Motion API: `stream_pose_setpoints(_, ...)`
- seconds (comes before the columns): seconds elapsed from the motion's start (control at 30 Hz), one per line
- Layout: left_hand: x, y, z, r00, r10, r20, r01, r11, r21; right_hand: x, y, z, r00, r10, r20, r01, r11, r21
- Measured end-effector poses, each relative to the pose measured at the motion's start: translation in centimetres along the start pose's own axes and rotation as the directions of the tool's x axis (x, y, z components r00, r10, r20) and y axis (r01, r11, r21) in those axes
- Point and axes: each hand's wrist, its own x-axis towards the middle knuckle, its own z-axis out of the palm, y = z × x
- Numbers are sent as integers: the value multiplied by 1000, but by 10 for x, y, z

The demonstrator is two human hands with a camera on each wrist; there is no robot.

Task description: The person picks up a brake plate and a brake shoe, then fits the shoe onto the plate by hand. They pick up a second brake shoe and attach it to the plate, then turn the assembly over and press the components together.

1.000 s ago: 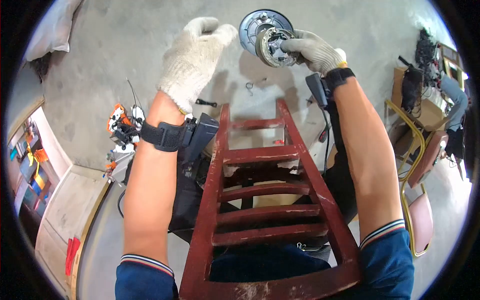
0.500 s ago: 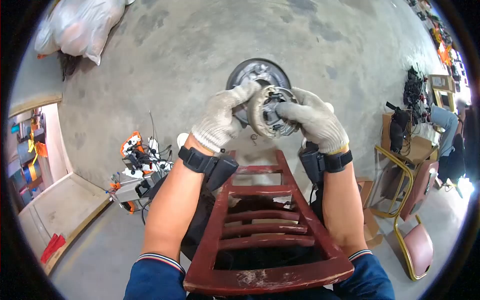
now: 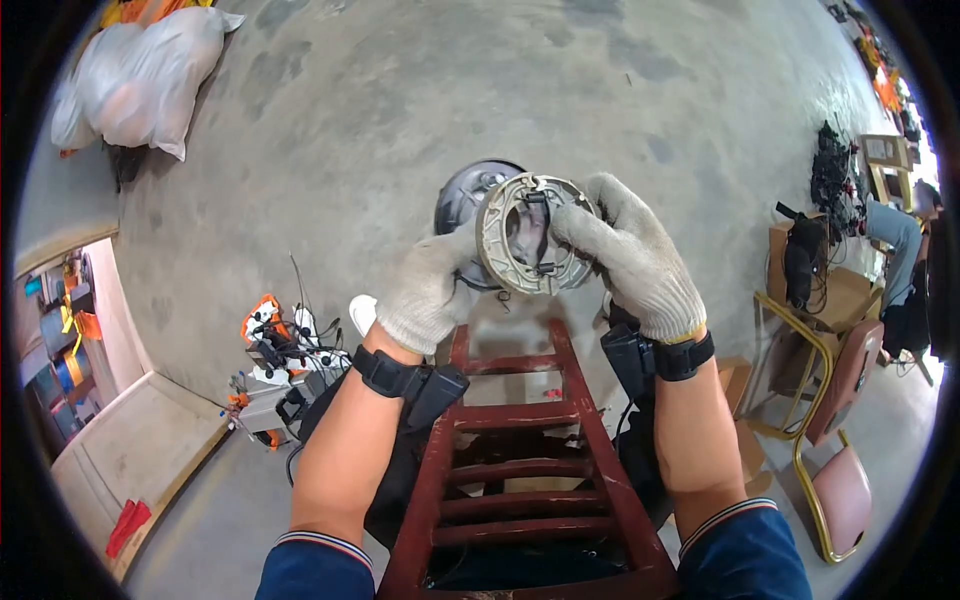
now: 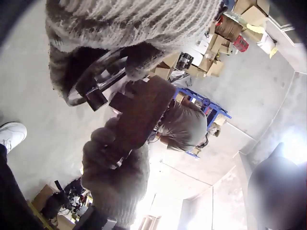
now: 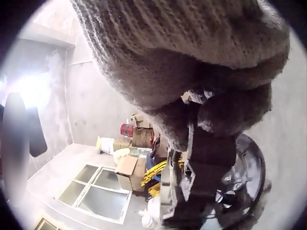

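Right hand [image 3: 636, 262] grips pale metal ring [image 3: 493, 240]; left hand [image 3: 430, 290] holds dark round plate [image 3: 461, 205] behind

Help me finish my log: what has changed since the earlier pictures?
The left hand, empty at first, has moved right and taken hold of the round plate. The metal ring has turned its face more toward the head camera. The right hand still grips it.

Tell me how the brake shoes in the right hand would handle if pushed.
The brake shoes look like cast metal, so likely stiff and heavy for their size. Their round outline suggests they might roll on edge. Dark spring-like pieces between the halves hint at some give.
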Motion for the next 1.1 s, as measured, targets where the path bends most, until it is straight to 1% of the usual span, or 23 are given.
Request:
stream_pose_setpoints(0.03, 1, 4, 1, 967, -247, 54, 231, 777, -585, 1, 3, 1, 1000, 6, 7, -6, 999, 42)
stream_pose_setpoints(0.07, 3, 7, 2, 886, -395, 242, 344, 211, -915, 1, 1, 0, 1000, 0, 7, 0, 999, 41)
stream_pose_setpoints(0.1, 1, 5, 3, 888, -392, 240, 342, 213, -915, 1, -2, 0, 998, 61, 24, -61, 998, 9)
stream_pose_setpoints(0.13, 0, 2, 5, 926, -368, 82, 333, 695, -638, -1, -5, -1, 992, 123, 40, -122, 992, -22)
stream_pose_setpoints(0.2, 0, 3, 6, 965, -261, -34, 253, 955, -153, -5, -12, 4, 998, 68, 17, -69, 997, 24)
stream_pose_setpoints(0.23, 1, 13, 3, 987, -158, -8, 158, 987, 41, -6, -13, 6, 1000, 16, -9, -16, 998, 65)
stream_pose_setpoints(0.3, 1, 17, 5, 997, -64, 37, 54, 972, 229, -5, -12, 5, 1000, 23, -1, -23, 998, 62)
stream_pose_setpoints(0.37, 2, 12, 11, 999, -35, -13, 36, 992, 117, -4, -10, 5, 1000, 27, 8, -27, 998, 60)
stream_pose_setpoints(0.4, 2, 12, 11, 999, -35, -13, 36, 992, 118, -5, -9, 7, 1000, -6, -2, 6, 996, 84)
stream_pose_setpoints(0.47, 2, 16, 7, 988, -148, 50, 127, 947, 294, -6, -9, 7, 999, -39, -16, 41, 993, 111)
stream_pose_setpoints(0.57, 5, 25, -2, 963, -218, 158, 128, 886, 445, -9, -15, 6, 999, -38, -36, 37, 999, -28)
stream_pose_setpoints(0.6, 3, 18, 2, 962, -218, 162, 126, 887, 444, -9, -17, 7, 999, -19, -42, 17, 999, -52)
stream_pose_setpoints(0.63, 3, 12, 8, 980, -164, 115, 151, 982, 112, -9, -17, 7, 999, -2, -48, -2, 997, -76)
stream_pose_setpoints(0.7, 2, 7, 18, 990, -130, 50, 138, 962, -234, -7, -11, 8, 998, -32, -56, 24, 990, -142)
stream_pose_setpoints(0.73, 7, 24, 21, 954, -287, 86, 282, 765, -579, -6, -7, 10, 996, -64, -61, 50, 977, -209)
stream_pose_setpoints(0.77, 10, 32, 22, 894, -411, 176, 361, 431, -827, -4, -4, 11, 996, -64, -60, 50, 977, -210)
stream_pose_setpoints(0.8, 10, 32, 21, 894, -413, 174, 360, 430, -828, -3, 0, 12, 993, -85, -78, 65, 973, -223)
stream_pose_setpoints(0.87, 9, 32, 18, 900, -400, 173, 387, 550, -740, -3, -1, 14, 990, -107, -95, 82, 968, -237)
stream_pose_setpoints(0.9, 9, 33, 17, 900, -401, 172, 386, 549, -741, -4, -5, 14, 995, -62, -83, 46, 980, -191)
stream_pose_setpoints(0.97, 10, 37, 14, 895, -425, 134, 409, 663, -627, -5, -8, 15, 998, -17, -65, 8, 989, -146)
stream_pose_setpoints(1.0, 10, 40, 15, 895, -427, 132, 409, 663, -627, -5, -8, 15, 998, -6, -65, -2, 992, -127)
stream_pose_setpoints(1.07, 12, 45, 18, 867, -475, 150, 408, 503, -762, -5, -9, 14, 998, 5, -62, -12, 994, -109)
stream_pose_setpoints(1.1, 12, 43, 18, 867, -476, 147, 406, 503, -763, -5, -10, 13, 998, 9, -56, -16, 993, -118)
